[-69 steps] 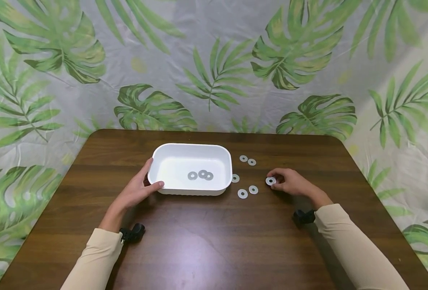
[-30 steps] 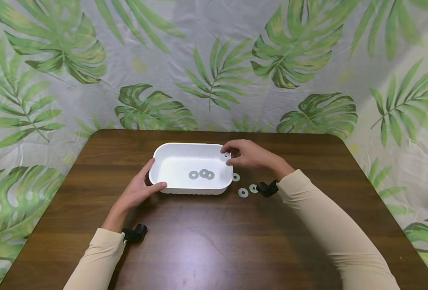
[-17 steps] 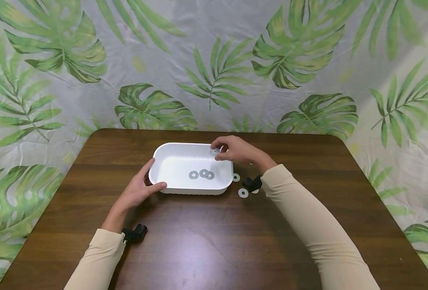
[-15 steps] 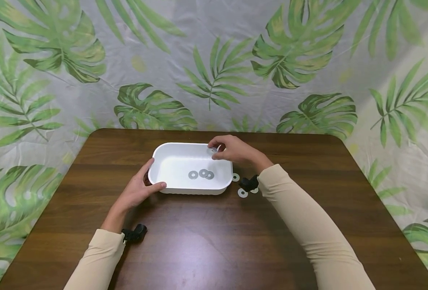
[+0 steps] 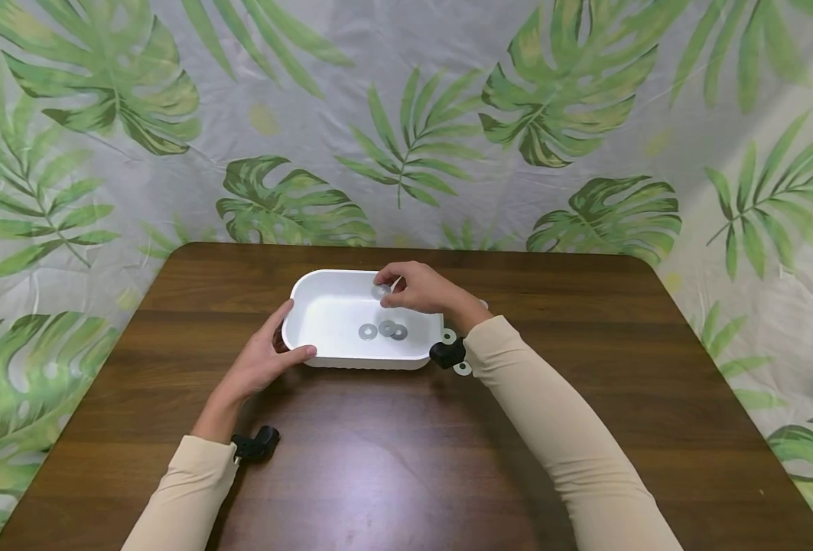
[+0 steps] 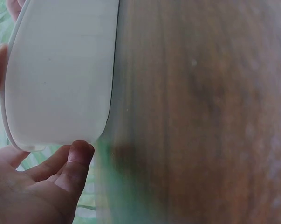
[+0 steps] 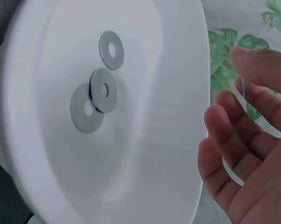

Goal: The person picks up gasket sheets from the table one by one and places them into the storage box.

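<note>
My right hand point(image 5: 421, 289) pinches a flat metal washer point(image 5: 382, 291) between thumb and fingertip, above the far side of a white plastic tub point(image 5: 330, 353). In the right wrist view the held washer point(image 7: 244, 87) shows edge-on. Three washers lie on the tub floor: a single washer point(image 5: 368, 331), then a pair with one washer point(image 7: 103, 91) overlapping another washer point(image 7: 86, 109). My left hand point(image 5: 263, 361) holds the tub's left end, thumb over the near rim and fingers against the end wall. The left wrist view shows those fingertips point(image 6: 79, 151) touching the wall.
Right of the tub, a washer point(image 5: 450, 336) lies close to its wall, with another washer point(image 5: 463, 369) nearer me. One more washer point(image 5: 483, 304) peeks out behind my right wrist. My right forearm and wrist camera point(image 5: 447, 353) cover part of the brown wooden table point(image 5: 351, 459).
My right hand has carried the washer from the table's right side leftward, over the tub's right rim and further in above the tub. The left hand and tub stay in place.
</note>
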The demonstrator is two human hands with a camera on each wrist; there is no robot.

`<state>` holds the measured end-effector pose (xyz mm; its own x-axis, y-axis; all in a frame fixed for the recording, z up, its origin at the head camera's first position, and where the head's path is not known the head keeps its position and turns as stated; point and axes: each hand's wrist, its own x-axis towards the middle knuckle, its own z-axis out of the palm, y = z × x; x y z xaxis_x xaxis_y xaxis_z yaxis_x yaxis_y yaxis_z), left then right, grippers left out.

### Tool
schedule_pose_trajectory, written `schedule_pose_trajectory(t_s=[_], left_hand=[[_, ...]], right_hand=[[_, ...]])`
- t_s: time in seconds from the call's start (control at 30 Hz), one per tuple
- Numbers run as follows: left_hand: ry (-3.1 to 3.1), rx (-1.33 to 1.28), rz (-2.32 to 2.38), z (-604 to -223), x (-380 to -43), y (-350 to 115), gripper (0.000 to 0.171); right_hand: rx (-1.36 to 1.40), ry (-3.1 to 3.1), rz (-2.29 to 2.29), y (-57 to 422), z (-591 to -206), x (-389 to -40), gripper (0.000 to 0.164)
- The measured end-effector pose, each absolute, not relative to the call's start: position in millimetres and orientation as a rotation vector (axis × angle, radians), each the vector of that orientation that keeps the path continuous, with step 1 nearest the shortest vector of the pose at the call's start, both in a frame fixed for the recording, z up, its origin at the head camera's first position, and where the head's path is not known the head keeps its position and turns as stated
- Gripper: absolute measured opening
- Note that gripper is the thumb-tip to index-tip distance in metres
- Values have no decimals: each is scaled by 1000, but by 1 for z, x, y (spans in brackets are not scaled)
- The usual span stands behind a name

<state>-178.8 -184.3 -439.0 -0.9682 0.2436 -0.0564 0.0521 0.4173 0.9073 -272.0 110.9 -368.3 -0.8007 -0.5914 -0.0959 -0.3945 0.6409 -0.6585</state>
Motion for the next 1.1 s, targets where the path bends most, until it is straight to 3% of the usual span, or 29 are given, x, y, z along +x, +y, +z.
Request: schedule_pose_trajectory(t_s=[0.73, 1.1], left_hand=[[2473, 273, 1599, -441, -180, -184, 95], [2471, 266, 1602, -441, -180, -185, 95]], right_hand=[[-836, 2621, -1042, 105, -369, -272, 37], [-921, 2734, -1042, 138, -349, -245, 28]])
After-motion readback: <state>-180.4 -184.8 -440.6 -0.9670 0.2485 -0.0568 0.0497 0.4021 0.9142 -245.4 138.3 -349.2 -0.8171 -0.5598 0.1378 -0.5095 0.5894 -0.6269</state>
